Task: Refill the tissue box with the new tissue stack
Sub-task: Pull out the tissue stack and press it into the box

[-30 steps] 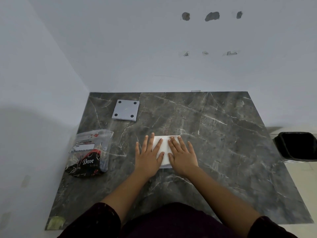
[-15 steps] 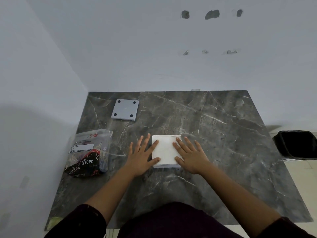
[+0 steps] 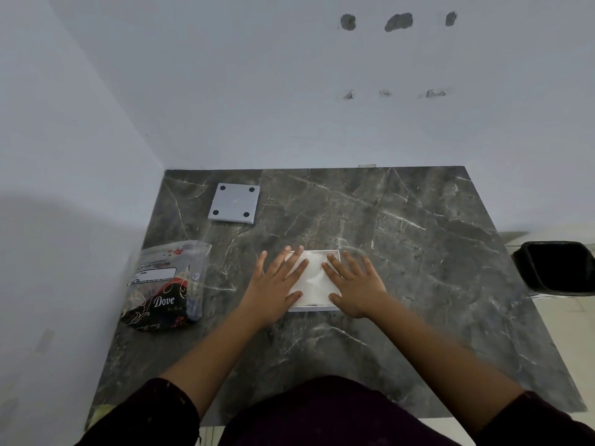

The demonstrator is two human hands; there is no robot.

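Note:
A white tissue stack (image 3: pixel 314 280) lies inside a shallow white square tissue box (image 3: pixel 318 307) at the middle of the dark marble table (image 3: pixel 402 252). My left hand (image 3: pixel 275 284) lies flat with fingers spread on the stack's left edge. My right hand (image 3: pixel 355 286) lies flat on its right edge. Both press down and grip nothing. The tissue surface between them is slightly wrinkled. A grey square box cover (image 3: pixel 234 203) with dark round feet at its corners lies at the back left.
A clear plastic tissue wrapper printed "Dove" (image 3: pixel 165 286) lies at the table's left edge beside the wall. A black bin (image 3: pixel 557 267) stands on the floor to the right. White walls close the left and back sides.
My hands slid apart from the stack's centre to its left and right edges, uncovering the tissue top; they have now come back slightly inward and press on it.

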